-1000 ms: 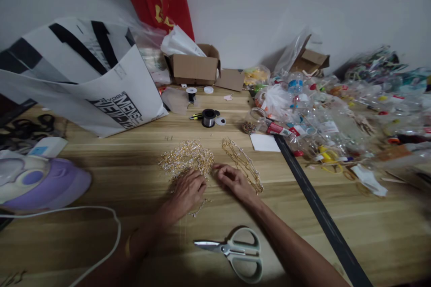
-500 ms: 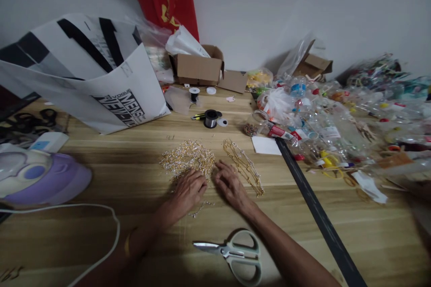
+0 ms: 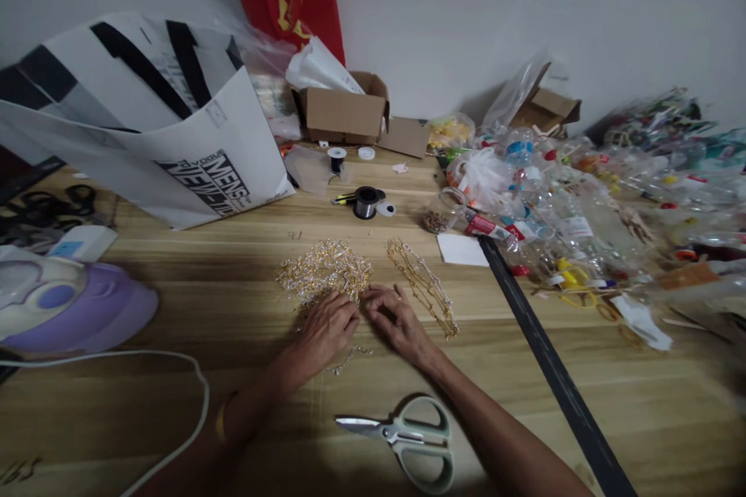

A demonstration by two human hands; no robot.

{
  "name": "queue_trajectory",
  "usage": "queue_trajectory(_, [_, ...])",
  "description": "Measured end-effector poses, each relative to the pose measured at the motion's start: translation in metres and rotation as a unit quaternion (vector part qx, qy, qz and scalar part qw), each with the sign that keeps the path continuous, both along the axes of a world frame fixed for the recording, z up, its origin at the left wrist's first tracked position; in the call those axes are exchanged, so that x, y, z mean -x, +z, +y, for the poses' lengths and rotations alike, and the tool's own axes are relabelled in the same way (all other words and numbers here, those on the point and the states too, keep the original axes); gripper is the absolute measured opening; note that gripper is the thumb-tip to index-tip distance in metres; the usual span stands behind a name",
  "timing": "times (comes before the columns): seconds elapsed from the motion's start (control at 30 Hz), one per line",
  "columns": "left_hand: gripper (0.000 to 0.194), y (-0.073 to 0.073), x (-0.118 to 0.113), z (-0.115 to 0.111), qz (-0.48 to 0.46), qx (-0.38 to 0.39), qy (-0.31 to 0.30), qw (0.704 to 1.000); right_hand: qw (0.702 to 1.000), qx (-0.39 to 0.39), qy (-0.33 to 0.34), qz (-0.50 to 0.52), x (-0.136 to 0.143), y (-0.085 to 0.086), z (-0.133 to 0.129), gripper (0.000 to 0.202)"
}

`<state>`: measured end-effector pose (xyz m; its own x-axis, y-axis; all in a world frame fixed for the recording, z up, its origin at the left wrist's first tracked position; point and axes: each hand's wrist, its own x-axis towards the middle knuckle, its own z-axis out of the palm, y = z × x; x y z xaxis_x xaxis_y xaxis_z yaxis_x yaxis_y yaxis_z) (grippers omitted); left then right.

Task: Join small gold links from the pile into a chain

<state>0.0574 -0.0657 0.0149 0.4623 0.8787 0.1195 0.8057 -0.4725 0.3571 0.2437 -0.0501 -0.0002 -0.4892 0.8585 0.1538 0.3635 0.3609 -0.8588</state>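
Observation:
A tangled pile of gold and silver beaded chains lies on the wooden table. Over its front edge, my left hand is closed with its fingers bent down on the chain; its fingertips are hidden. My right hand is close beside it at the pile's right edge, fingers curled in; whatever they pinch is too small to make out. Several chain lengths are laid out side by side to the right. A short silver chain piece rests below my hands. Scissors with pale green handles lie nearer me, blades slightly apart.
Behind the pile stand wire spools and a jar of beads. A large white bag and a purple device with a white cable occupy the left. Plastic bottles crowd the right, past a black strip.
My right hand has shifted a little left, closer to my left hand and the pile, its fingers drawn in more. My left hand stays almost in place.

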Motion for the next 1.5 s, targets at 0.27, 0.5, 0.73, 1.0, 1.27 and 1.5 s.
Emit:
queue_trajectory(0.27, [0.017, -0.001, 0.0, -0.001, -0.029, 0.007, 0.007, 1.0, 0.999, 0.029, 0.004, 0.033, 0.003, 0.004, -0.001, 0.013])
queue_trajectory(0.5, [0.014, 0.0, -0.001, -0.001, -0.024, 0.012, 0.014, 1.0, 0.999, 0.03, -0.007, 0.041, 0.002, 0.006, -0.002, 0.015])
queue_trajectory(0.73, [0.012, 0.003, -0.004, -0.002, -0.049, 0.006, 0.033, 0.998, 0.992, 0.064, -0.024, 0.107, 0.003, 0.011, -0.006, 0.021])
queue_trajectory(1.0, [0.015, 0.008, -0.012, -0.005, -0.169, 0.147, 0.061, 0.973, 0.97, 0.148, -0.057, 0.186, 0.001, 0.012, -0.007, 0.026])
queue_trajectory(1.27, [0.01, -0.013, -0.013, 0.0, -0.336, 0.297, 0.091, 0.889, 0.928, 0.227, -0.119, 0.27, -0.001, 0.012, 0.001, 0.032])
queue_trajectory(1.5, [0.011, -0.01, -0.01, 0.0, -0.304, 0.251, 0.082, 0.915, 0.884, 0.28, -0.16, 0.338, -0.002, 0.004, 0.005, 0.034])
